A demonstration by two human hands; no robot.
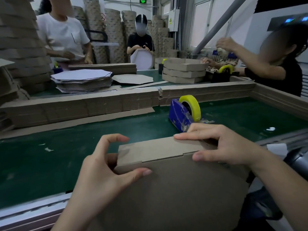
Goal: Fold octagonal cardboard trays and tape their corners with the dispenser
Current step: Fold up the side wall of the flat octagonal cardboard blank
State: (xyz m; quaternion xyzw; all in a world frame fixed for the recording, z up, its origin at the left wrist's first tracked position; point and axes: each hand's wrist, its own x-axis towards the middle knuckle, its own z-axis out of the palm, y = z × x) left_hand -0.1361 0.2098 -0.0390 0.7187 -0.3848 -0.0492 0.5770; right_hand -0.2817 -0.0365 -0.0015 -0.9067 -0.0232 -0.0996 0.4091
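Note:
A brown cardboard tray (pixel 175 189) stands tilted against me over the near edge of the green table, its underside toward the camera and one side flap folded up at the top. My left hand (pixel 103 170) grips the tray's left corner, thumb lying on the panel and forefinger curled above the flap. My right hand (pixel 223 144) pinches the flap's right end, fingers over its top edge and thumb on the panel. Just beyond my right hand sits the blue tape dispenser (pixel 180 115) with a yellow tape roll (pixel 191 106).
A low wall of stacked flat cardboard (pixel 116 102) crosses the green table (pixel 50 157). Behind it lie a pile of flat octagonal blanks (pixel 81 80) and a stack of folded trays (pixel 185 70). Three other people work at the far side and right. A white scrap (pixel 270 128) lies right.

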